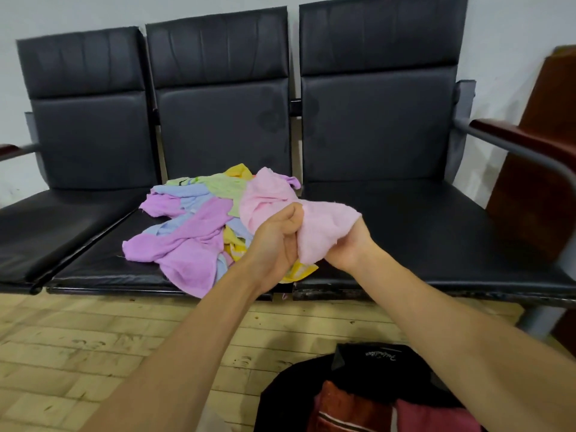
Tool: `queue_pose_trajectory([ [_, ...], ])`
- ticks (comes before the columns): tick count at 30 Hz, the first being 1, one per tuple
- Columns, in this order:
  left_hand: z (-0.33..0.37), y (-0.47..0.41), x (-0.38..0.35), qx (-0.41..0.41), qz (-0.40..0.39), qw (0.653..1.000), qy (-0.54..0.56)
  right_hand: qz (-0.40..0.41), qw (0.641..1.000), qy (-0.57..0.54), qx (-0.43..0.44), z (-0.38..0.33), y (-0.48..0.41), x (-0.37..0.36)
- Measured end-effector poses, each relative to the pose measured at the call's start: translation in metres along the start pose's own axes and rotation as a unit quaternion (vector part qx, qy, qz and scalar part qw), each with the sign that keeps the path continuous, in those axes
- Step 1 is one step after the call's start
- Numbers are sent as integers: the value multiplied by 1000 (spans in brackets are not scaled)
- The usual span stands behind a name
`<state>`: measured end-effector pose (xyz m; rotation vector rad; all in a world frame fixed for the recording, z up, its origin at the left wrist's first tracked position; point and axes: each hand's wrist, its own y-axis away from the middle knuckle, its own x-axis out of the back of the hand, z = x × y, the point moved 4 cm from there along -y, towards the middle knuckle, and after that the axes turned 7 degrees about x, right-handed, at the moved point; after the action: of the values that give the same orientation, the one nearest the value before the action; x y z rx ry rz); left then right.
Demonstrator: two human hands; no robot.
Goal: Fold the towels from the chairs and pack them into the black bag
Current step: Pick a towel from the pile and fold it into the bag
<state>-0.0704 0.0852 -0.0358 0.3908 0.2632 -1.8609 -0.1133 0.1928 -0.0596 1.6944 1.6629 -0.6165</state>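
Observation:
A crumpled pink towel (274, 198) is lifted off the pile over the middle chair seat. My left hand (276, 241) grips its near left part with curled fingers. My right hand (352, 244) holds its right end, the cloth draped over the fingers. Under and left of it lies a heap of towels (193, 226) in purple, blue, green and yellow on the middle seat (103, 260). The black bag (358, 378) stands open on the floor at the bottom right, with reddish cloth (343, 406) inside it.
Three joined black chairs line the white wall; the right seat (420, 232) and left seat (46, 226) are bare. A metal armrest (514, 145) and a brown wooden panel (548, 151) stand at the right. Pale wooden floor (93, 353) lies in front.

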Motion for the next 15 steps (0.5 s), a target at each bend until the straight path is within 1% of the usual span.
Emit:
queue_pose_trajectory([
  [1,-4,-1,-6,9,-3,1000,10,-2,999,33,-1,-5,-7,8],
  [2,-10,-1,-12,19,-7,1000,15,14,993,114,-1,-12,-11,14],
  [3,-17,-2,-19,30,-10,999,16,56,981,187,-14,-18,-11,24],
  [4,-25,-4,-24,41,-15,999,11,72,924,373,44,-30,-10,31],
  [5,-33,-5,-29,51,-19,999,-4,64,852,514,74,-42,-9,31],
  [6,-41,-7,-32,64,-21,997,-27,93,846,514,103,-55,-2,37],
  [9,-58,-11,-39,125,8,989,-78,96,853,497,126,-83,12,47],
  [10,-63,-13,-40,142,23,987,-72,90,895,424,109,-87,14,56],
  [11,-67,-15,-41,155,38,986,-58,90,939,321,83,-90,18,66],
  [12,-70,-17,-43,163,52,985,-35,76,954,278,85,-96,17,76],
  [13,-72,-20,-44,168,63,984,-9,75,965,241,74,-103,22,85],
  [15,-79,-25,-48,180,80,979,42,64,959,269,56,-111,37,102],
])
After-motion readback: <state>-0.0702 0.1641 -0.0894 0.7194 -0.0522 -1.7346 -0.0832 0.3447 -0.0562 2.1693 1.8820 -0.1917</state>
